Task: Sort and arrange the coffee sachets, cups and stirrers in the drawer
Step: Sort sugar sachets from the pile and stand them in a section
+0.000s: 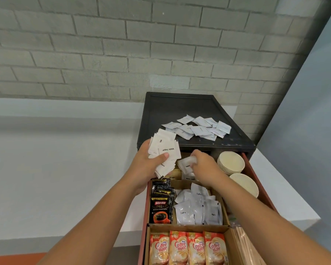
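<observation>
Sugar sachets (166, 148) in L hand (151, 164), more in R hand (203, 163).

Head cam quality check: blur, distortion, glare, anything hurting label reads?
Head view: wide angle bows the brick wall; light soft, no hard shadows; right hand and its sachet motion-smeared; white sugar sachets in left hand legible; Coffee mate sachets sharp; slight sheen on Kopiko sachets.
</observation>
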Available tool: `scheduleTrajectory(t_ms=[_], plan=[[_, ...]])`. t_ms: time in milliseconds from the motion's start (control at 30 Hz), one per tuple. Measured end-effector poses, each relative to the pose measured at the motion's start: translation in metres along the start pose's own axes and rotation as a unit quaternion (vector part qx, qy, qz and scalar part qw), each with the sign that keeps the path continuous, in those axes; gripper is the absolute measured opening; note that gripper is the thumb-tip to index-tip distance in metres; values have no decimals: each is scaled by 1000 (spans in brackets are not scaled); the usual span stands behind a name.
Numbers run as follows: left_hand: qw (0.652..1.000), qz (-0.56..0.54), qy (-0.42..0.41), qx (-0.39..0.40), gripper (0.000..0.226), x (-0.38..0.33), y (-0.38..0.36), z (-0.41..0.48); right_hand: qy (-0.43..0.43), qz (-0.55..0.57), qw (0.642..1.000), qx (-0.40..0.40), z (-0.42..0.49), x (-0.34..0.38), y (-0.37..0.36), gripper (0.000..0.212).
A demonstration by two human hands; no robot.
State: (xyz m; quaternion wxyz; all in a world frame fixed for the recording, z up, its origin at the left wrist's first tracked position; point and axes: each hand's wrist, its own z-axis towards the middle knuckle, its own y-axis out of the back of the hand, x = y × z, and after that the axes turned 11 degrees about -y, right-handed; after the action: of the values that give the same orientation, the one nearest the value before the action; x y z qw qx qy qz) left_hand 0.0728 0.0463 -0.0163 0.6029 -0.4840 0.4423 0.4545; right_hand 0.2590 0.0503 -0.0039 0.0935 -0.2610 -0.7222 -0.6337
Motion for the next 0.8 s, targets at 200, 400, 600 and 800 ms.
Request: scheduleTrajectory(t_ms=[200,400,600,800], plan=[[1000,-8,-4,2,50,1,1,1,-122,76,990,-14,24,-12,-33,38],[1000,15,-6,4,55,2,1,1,-116,-32,993,2,33,-26,-44,43],[1000,25,-5,6,56,1,1,1,-64,-119,989,66,37,-25,-40,55],[1000,23,-8,2,54,2,1,1,-54,-147,982,106,44,-15,-29,48]])
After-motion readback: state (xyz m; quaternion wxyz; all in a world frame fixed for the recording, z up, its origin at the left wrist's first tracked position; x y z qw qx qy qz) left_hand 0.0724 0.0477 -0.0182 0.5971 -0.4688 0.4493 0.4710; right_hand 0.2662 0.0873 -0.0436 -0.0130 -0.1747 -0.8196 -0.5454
